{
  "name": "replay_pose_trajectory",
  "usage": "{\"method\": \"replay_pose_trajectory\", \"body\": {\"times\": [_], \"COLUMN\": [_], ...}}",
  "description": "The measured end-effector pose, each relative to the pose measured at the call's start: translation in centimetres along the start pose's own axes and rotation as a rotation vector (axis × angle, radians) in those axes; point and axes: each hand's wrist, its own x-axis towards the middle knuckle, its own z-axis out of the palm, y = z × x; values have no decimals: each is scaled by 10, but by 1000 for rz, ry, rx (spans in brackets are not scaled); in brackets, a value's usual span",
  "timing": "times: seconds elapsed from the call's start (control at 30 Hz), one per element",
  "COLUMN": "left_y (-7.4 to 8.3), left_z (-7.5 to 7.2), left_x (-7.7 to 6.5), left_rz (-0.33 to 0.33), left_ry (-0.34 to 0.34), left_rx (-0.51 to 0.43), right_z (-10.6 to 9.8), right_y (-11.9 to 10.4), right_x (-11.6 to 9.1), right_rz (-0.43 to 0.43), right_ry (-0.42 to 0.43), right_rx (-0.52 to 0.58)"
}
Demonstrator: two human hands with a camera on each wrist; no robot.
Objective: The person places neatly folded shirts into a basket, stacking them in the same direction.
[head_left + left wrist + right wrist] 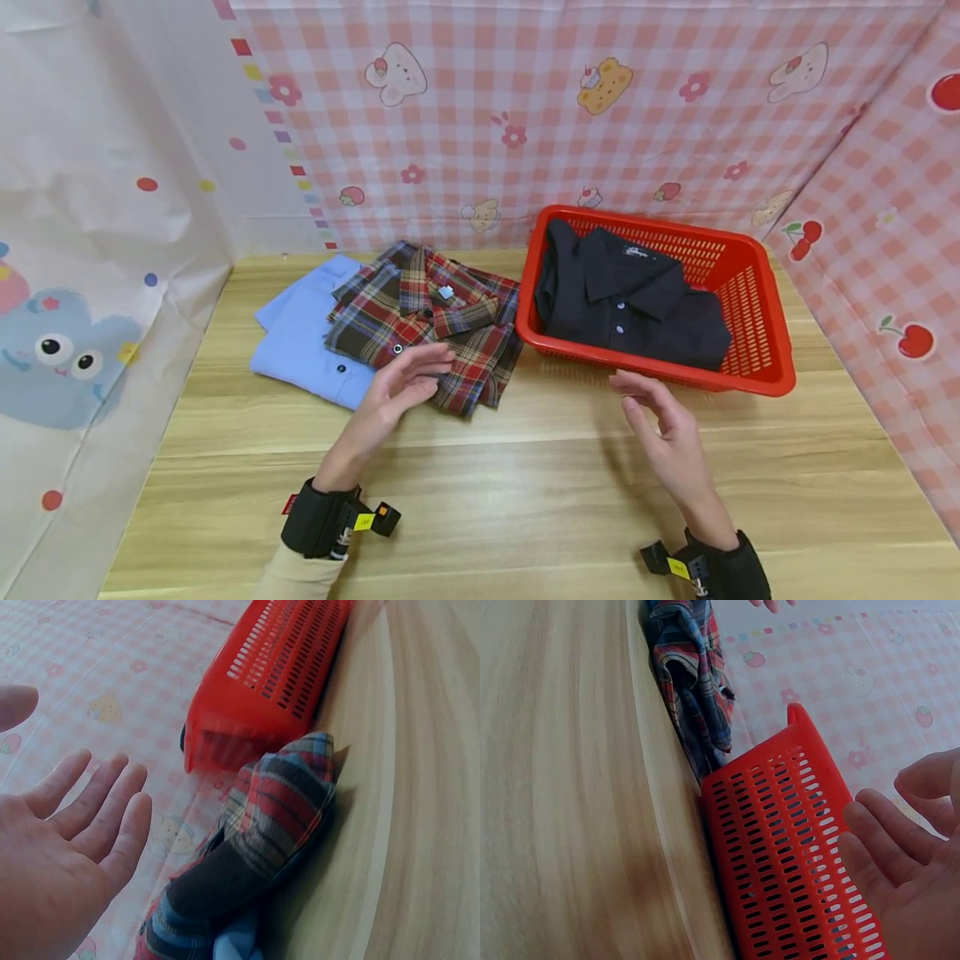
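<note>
In the head view a folded plaid shirt [480, 350], red and dark with a collar, lies partly over a light blue shirt [300, 333] on the table. My left hand [401, 387] hovers over the front edge of the plaid shirt, fingers relaxed and nothing held; the left wrist view shows its palm and loosely spread fingers. To the right, a black shirt [637, 300] lies folded, collar up, inside a red plastic basket [780, 367]. My right hand [667, 429] is just in front of the basket's near side, fingers gently bent and holding nothing.
The wooden table [510, 517] runs up to a pink checked cloth [465, 125] at the back. A similar cloth hangs along the right side, and a white printed sheet [97, 250] on the left. The basket stands close beside the plaid shirt.
</note>
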Motion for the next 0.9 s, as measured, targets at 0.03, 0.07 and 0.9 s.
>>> {"method": "replay_pose_trajectory", "body": {"times": [0.03, 0.07, 0.9], "left_y": [0, 0, 4], "left_z": [-2, -3, -37], "left_x": [0, -1, -10], "left_rz": [-5, -7, -20], "left_ry": [6, 11, 67], "left_rx": [-2, 3, 63], "right_z": [1, 1, 22], "right_y": [0, 1, 0], "right_x": [0, 0, 6], "right_rz": [-4, -3, 58], "right_ry": [-3, -7, -80], "right_rx": [0, -1, -33]}}
